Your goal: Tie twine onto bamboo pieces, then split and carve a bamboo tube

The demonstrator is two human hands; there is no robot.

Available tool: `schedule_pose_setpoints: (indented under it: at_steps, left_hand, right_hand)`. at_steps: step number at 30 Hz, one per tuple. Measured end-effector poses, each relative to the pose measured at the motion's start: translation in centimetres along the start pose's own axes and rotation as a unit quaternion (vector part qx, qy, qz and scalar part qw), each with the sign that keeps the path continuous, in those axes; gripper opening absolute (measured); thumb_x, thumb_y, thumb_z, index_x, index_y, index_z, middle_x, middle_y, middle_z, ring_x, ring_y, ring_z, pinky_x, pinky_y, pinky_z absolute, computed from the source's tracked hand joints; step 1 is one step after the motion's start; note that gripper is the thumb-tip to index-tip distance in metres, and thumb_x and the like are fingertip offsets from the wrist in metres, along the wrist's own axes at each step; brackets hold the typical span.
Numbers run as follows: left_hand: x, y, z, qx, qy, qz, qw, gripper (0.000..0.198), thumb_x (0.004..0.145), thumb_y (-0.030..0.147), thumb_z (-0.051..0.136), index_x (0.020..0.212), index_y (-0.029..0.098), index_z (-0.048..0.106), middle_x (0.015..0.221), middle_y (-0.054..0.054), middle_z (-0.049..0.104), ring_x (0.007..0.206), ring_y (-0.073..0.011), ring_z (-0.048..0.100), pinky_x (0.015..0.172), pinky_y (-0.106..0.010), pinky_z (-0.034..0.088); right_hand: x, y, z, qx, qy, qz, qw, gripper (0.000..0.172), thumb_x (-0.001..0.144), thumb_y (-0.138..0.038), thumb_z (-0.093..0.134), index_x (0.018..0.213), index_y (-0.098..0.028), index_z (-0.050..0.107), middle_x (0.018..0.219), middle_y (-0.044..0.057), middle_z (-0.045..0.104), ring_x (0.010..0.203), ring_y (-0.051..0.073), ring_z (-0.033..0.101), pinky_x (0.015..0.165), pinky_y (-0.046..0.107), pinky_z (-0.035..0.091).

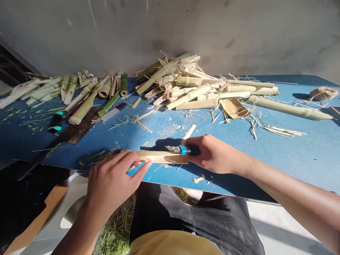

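Observation:
A split bamboo strip [167, 157] lies lengthwise near the front edge of the blue table. My left hand [114, 177] grips its left end, with the thumb along the near side and the fingers over the top. In my right hand [212, 154] is a utility knife [183, 149] with a blue and black body. Its blade is out, points left and lies just above the strip's far edge; whether it touches the strip I cannot tell. Behind the knife lies a short flat bamboo piece [189, 134]. Small shavings [199, 179] are scattered close by.
Bamboo pieces and fibres form a pile [186, 83] at the back. Further left are cut bamboo tubes [106, 86], a large dark blade [79, 127] and a black and teal handle [55, 122]. A ball of twine [323, 94] sits far right. The wall [170, 32] closes off the back.

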State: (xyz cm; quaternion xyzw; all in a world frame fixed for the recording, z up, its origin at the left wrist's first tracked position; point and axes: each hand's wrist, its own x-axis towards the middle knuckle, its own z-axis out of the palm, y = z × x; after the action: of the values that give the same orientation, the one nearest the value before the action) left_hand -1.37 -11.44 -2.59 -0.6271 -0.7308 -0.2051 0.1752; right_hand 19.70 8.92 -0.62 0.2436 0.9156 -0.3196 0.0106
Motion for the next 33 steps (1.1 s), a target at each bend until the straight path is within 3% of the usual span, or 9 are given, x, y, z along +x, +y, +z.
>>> schedule_pose_setpoints:
  at_steps: [2,4,6,10,16,22,29,33]
  left_hand:
    - [0.3,1.0,0.0,0.019,-0.006,0.024,1.0,0.024,0.1,0.039,0.068,0.082,0.024,0.071,0.074,0.002,0.076,0.062,-0.0154,0.068,0.059,-0.03,0.041]
    - [0.4,1.9,0.0,0.039,-0.014,0.035,0.999,0.014,0.1,0.035,0.068,0.099,0.025,0.078,0.079,0.0,0.081,0.062,-0.0187,0.073,0.057,-0.032,0.041]
    - [0.3,2.4,0.1,0.066,-0.03,0.026,0.997,0.018,0.1,0.032,0.066,0.11,0.023,0.079,0.075,-0.002,0.081,0.055,-0.0213,0.072,0.053,-0.034,0.038]
    - [0.2,2.5,-0.1,0.09,-0.061,0.006,0.994,0.019,0.101,0.025,0.061,0.102,0.025,0.08,0.07,-0.002,0.081,0.051,-0.0239,0.072,0.048,-0.034,0.034]
    - [0.3,2.1,-0.8,0.126,-0.112,0.046,0.985,0.026,0.095,0.01,0.057,0.104,0.025,0.076,0.07,-0.002,0.079,0.054,-0.0271,0.073,0.048,-0.034,0.031]
    - [0.6,1.4,-1.0,0.125,-0.106,0.081,0.983,0.023,0.093,0.008,0.059,0.089,0.025,0.073,0.065,0.001,0.074,0.053,-0.0237,0.07,0.05,-0.034,0.034]
    - [0.4,0.5,-0.8,0.107,-0.05,0.101,0.988,0.033,0.091,0.003,0.054,0.097,0.027,0.077,0.064,0.004,0.074,0.054,-0.0198,0.07,0.05,-0.034,0.034]
    - [0.6,0.2,-0.2,0.098,-0.007,0.126,0.987,0.027,0.096,0.005,0.056,0.097,0.024,0.075,0.065,0.003,0.072,0.058,-0.0165,0.069,0.056,-0.032,0.039]
  right_hand:
    - [0.0,0.0,0.0,0.009,0.005,0.002,1.0,0.018,0.093,-0.037,0.064,0.088,-0.019,0.063,0.064,-0.004,0.048,0.061,0.012,0.032,0.055,0.028,0.026]
    - [0.0,-0.1,-0.1,0.018,0.009,0.001,1.0,0.021,0.093,-0.039,0.063,0.085,-0.019,0.062,0.063,-0.004,0.047,0.061,0.012,0.031,0.054,0.028,0.026]
    - [-0.1,-0.2,-0.1,0.022,0.01,-0.003,1.0,0.023,0.093,-0.04,0.063,0.081,-0.02,0.058,0.062,-0.005,0.046,0.06,0.012,0.03,0.053,0.027,0.026]
    - [-0.3,-0.4,0.0,0.02,0.009,-0.017,1.0,0.02,0.093,-0.037,0.063,0.082,-0.02,0.059,0.062,-0.005,0.044,0.06,0.012,0.029,0.053,0.028,0.026]
    - [-0.6,-0.6,0.1,0.009,-0.003,-0.015,1.0,0.014,0.093,-0.033,0.065,0.088,-0.02,0.065,0.06,-0.005,0.046,0.056,0.011,0.031,0.052,0.028,0.025]
    - [-0.8,-0.9,0.4,-0.007,0.005,-0.036,0.999,0.01,0.091,-0.028,0.065,0.086,-0.021,0.06,0.056,-0.007,0.044,0.053,0.011,0.025,0.053,0.028,0.023]
    - [-1.0,-0.7,0.4,-0.006,0.109,-0.108,0.988,0.006,0.085,-0.021,0.062,0.088,-0.019,0.057,0.067,-0.003,0.054,0.055,0.01,0.033,0.055,0.026,0.027]
    - [-1.1,-0.8,0.4,-0.006,0.116,-0.132,0.984,0.012,0.086,-0.02,0.06,0.097,-0.018,0.06,0.069,-0.002,0.058,0.054,0.01,0.036,0.054,0.025,0.03]
